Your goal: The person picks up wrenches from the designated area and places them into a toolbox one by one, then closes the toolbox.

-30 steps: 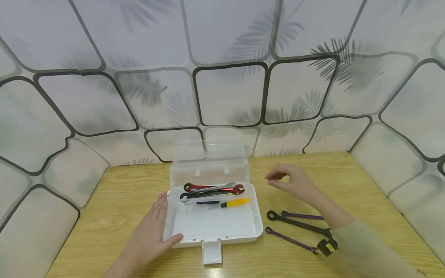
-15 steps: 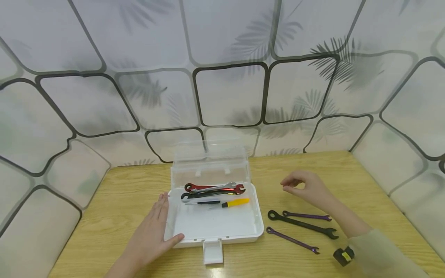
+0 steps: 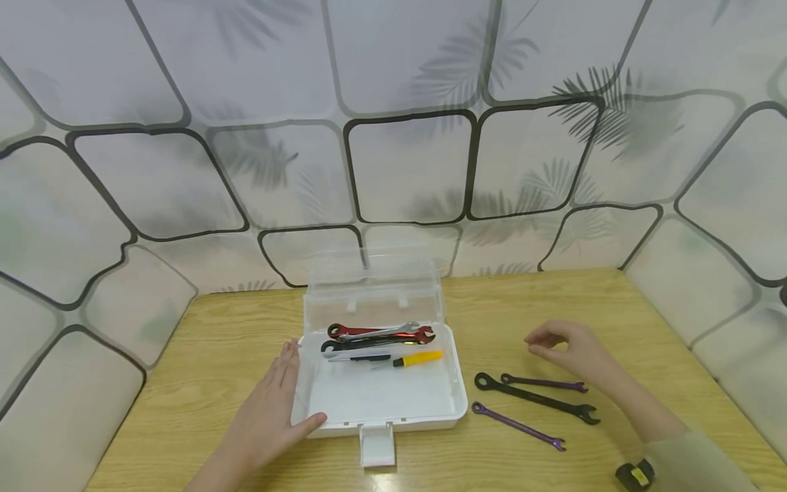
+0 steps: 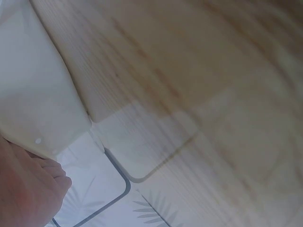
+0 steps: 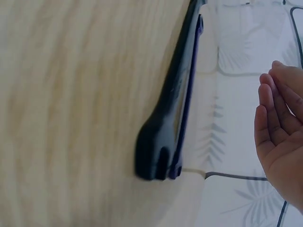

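My left hand (image 3: 269, 403) lies along the left side of a white plastic toolbox (image 3: 424, 424), fingers extended, thumb over its front left corner. Inside, toward the back, are a red wrench (image 3: 424, 335), a silver wrench (image 3: 369, 334), a black wrench (image 3: 332, 347), a thin dark tool (image 3: 371, 358) and a yellow-handled tool (image 3: 423, 358). My right hand (image 3: 574, 350) hovers over the table, fingers loosely bent and holding nothing. Just below it lie a short purple wrench (image 3: 544, 383) and a large black wrench (image 3: 535, 396); another purple wrench (image 3: 516, 425) is nearer the front.
The toolbox's clear lid (image 3: 375, 280) stands raised at the back, and its white latch (image 3: 377, 447) hangs down in front. A patterned cloth wall (image 3: 406, 171) surrounds the wooden table (image 3: 227, 328) at the back and sides.
My right hand has drawn away from the toolbox, moving right and toward me, which uncovers the wrenches on the table. The left hand keeps its place on the toolbox.
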{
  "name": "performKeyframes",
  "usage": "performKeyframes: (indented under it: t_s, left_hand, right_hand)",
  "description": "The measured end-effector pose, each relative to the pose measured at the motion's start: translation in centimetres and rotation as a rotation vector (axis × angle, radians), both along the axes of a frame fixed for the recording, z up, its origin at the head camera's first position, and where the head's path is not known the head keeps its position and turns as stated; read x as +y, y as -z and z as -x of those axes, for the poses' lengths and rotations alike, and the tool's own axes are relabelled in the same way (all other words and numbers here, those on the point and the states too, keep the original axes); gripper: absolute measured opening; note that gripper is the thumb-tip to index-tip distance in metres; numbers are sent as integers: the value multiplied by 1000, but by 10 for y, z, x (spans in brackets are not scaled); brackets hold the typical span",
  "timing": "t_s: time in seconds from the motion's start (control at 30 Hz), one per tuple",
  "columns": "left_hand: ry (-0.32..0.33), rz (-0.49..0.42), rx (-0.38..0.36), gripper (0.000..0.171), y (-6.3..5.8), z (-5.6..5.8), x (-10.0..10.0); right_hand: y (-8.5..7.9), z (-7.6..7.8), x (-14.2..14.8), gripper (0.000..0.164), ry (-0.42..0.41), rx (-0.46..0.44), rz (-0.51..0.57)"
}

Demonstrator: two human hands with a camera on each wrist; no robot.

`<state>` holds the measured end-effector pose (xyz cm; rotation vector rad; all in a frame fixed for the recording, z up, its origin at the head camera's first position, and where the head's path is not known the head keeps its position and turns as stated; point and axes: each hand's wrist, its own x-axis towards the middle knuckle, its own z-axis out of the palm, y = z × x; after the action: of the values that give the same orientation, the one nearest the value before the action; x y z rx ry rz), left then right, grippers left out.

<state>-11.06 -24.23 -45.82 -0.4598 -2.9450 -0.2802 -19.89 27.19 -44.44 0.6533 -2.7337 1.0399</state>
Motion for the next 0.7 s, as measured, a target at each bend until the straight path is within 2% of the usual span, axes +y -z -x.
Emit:
performKeyframes:
  t_s: [0.23,0.5,0.7]
  left_hand:
    - [8,12,25,113,0,0,0]
    - [-7,4,-13,114,-2,-1,1]
    - [-6,5,-12,114,-2,0,1]
  right_hand:
    - [14,-6,15,13,20,-29,-8]
    - [28,-12,21,13,34,-99,3]
    - [35,-13,25,14,14,-133,-1]
